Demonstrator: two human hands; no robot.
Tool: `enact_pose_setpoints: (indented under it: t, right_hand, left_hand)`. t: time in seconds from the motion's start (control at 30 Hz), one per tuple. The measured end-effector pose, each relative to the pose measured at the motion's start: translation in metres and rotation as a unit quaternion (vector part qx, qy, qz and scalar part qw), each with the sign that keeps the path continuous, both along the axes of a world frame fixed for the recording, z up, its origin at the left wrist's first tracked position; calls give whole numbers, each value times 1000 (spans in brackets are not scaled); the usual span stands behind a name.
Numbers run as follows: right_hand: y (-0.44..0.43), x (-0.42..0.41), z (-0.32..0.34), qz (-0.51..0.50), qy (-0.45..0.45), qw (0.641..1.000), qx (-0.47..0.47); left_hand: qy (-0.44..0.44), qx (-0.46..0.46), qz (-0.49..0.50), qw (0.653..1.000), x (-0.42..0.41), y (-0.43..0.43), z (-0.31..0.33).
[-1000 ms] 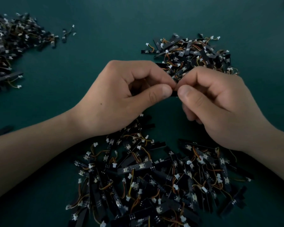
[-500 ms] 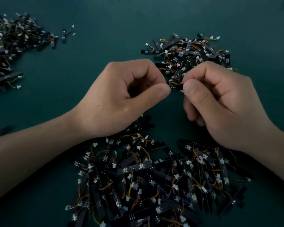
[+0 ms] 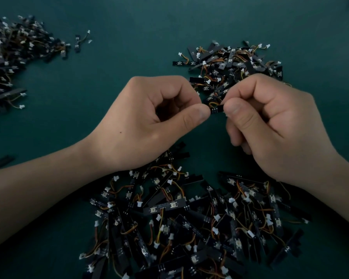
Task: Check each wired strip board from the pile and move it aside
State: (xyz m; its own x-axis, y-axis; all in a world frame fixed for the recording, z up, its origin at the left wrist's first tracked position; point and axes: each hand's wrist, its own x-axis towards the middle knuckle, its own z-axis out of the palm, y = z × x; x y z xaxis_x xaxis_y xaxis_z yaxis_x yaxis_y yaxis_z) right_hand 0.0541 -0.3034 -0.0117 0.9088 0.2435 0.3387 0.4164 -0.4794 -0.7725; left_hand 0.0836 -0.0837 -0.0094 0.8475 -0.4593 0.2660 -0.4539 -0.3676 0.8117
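Heaps first: at far left a dense heap of wired boards [image 3: 12, 57] sprawls over the green tabletop [image 3: 129, 37], with 1 stray wired piece [image 3: 81, 42] just beside its right edge. I have the left hand [image 3: 149, 121] above the near pile [image 3: 189, 218], its grip closed in a thumb-and-forefinger pinch on the left end of 1 black strip board [image 3: 217, 109]. That board is up in the air between the 2 hands. The fingers hide most of it, and only a short middle stretch with pale dots shows. The right hand [image 3: 270, 125] pinches the other end the same way, and a fleck of white shows under its thumb, probably the connector. Behind that hand lies a smaller pile [image 3: 236, 65], which I take to be the checked ones.

I see 3 risks from here:
- Flexing or pulling the ends apart could strain the thin wires where they join the board.
- An orange loop sits right at the edge of the smaller pile. Whether it belongs to the held board I cannot tell, but a snag there would drag neighbours along.
- A slip would drop the board into the near pile and mix checked with unchecked.

With so little of the board exposed in this dim light, I could also miss a fault under the fingers.
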Motion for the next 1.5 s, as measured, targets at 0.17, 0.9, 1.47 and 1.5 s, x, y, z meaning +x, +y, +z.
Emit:
enact_pose_setpoints:
  t: [0.17, 0.9, 1.47, 1.5]
  right_hand:
    - [0, 0, 0, 3, 2, 1000, -7]
    - [-1, -1, 1, 13, -7, 1000, -19]
    - [-3, 0, -1, 50, 31, 998, -24]
    - [-4, 1, -2, 47, 29, 998, -6]
  left_hand:
    - [7, 9, -9, 1000, 0, 0, -1]
    - [18, 10, -46, 999, 2, 2, -2]
    - [-82, 61, 17, 995, -5, 0, 11]
    - [-93, 97, 29, 991, -4, 3, 15]
